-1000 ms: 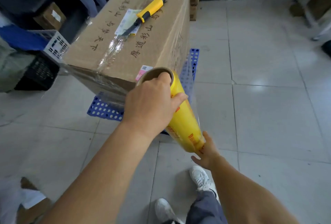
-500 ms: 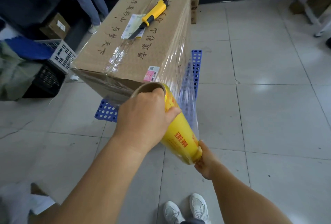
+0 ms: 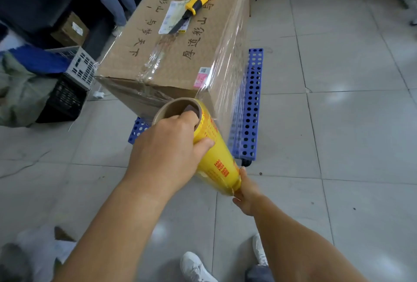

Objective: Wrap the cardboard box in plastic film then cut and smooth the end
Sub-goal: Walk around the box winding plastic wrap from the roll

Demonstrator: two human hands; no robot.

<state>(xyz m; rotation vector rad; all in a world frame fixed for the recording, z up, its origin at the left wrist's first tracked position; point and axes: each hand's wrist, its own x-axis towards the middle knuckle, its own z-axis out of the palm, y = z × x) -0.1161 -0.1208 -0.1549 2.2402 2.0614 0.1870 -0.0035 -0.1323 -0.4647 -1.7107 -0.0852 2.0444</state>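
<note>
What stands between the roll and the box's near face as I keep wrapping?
Nothing visible. The roll, gripped by the left hand and right hand, is just off the near corner of the box; only film spans between.

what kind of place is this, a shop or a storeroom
Likely a storeroom or packing area: a large cardboard box on a blue wheeled dolly, more cartons and plastic crates stacked along the tiled floor.

Left hand point(image 3: 167, 146) fingers curled gripping, right hand point(image 3: 247, 193) gripping lower, forearms extended

Floor point(image 3: 338, 123) right of box point(image 3: 180, 56) open; crates point(image 3: 74, 78) crowd left
</note>
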